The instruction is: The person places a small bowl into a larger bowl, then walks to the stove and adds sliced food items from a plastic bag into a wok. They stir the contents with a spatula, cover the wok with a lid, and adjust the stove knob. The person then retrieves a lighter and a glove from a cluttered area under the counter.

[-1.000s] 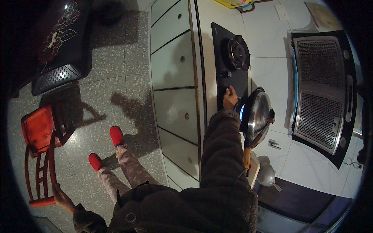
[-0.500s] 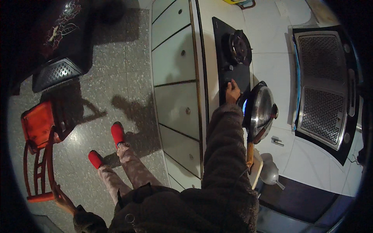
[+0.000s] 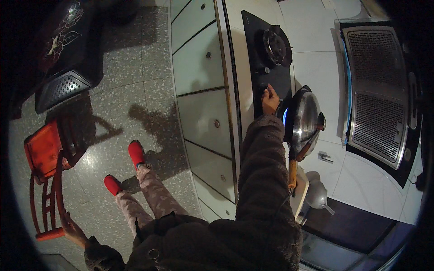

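My right hand reaches over the black gas hob, its fingers pinched at a control knob that they mostly hide. Close beside that hand, a blue flame burns under a wok covered by a shiny metal lid. The wok's wooden handle points back along my right forearm. Low on the left, my left hand is closed round the backrest of a red wooden chair, which stands on the floor.
Beyond the lit burner is a second, unlit burner. A range hood overhangs on the right. White drawers front the counter. A grey ladle-like vessel lies behind the wok handle. A dark appliance stands at the upper left.
The view has shifted slightly, moving the hob and cabinets a little up and left. My right hand stays at the knob and my left at the chair; the flame still burns.
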The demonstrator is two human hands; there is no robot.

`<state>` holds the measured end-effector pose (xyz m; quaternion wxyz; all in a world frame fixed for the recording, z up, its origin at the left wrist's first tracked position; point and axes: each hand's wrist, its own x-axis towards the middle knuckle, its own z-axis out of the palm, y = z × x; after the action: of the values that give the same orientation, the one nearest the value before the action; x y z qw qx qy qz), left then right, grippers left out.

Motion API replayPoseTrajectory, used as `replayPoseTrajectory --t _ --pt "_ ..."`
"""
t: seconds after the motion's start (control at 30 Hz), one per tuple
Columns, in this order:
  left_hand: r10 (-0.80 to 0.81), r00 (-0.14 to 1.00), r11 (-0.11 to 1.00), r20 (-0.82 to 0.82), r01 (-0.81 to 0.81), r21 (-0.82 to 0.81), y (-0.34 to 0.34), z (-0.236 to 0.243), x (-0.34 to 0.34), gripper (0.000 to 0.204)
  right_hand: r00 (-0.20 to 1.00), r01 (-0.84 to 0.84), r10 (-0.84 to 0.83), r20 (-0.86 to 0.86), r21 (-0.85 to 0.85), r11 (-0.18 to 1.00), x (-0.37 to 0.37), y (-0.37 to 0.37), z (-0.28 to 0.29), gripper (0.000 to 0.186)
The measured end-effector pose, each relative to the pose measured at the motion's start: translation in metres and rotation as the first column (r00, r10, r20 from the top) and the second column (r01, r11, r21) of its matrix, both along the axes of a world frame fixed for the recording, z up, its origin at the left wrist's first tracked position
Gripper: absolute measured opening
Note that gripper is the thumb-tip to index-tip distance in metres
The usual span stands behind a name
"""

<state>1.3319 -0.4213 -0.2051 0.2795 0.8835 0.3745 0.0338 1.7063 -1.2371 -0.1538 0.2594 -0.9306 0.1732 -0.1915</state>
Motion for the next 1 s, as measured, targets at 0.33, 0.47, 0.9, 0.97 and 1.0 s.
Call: replayPoseTrajectory --t 0.33,0.47,0.9,0.97,1.0 --pt "0.027 1.0 1.0 -0.016 -0.026 0.017 -0.012 0.012 0.008 0.031 1.0 -0.009 0.009 -0.011 -0.087 0.996 0.0 -0.001 0.001 0.033" --pt "-0.048 0.999 0.991 0.005 0.047 0.125 -0.014 0.025 0.0 0.03 0.999 -0.025 0.031 0.019 -0.262 0.965 -0.01 0.02 0.01 0.044" --pt "0.185 0.955 0.982 0.232 -0.188 -0.008 0.027 0.047 -0.061 0.033 0.999 0.044 -0.05 -0.014 -0.282 0.959 -0.089 0.135 0.027 0.05" --pt "0.192 0.964 0.981 0.184 -0.185 -0.052 0.034 0.046 -0.08 0.033 0.999 -0.029 0.021 -0.042 -0.196 0.98 -0.102 0.161 0.022 0.046" --pt "0.203 0.965 0.978 0.168 -0.191 -0.085 0.038 0.046 -0.088 0.032 0.997 -0.032 0.023 -0.069 -0.128 0.991 -0.111 0.177 0.019 0.044"
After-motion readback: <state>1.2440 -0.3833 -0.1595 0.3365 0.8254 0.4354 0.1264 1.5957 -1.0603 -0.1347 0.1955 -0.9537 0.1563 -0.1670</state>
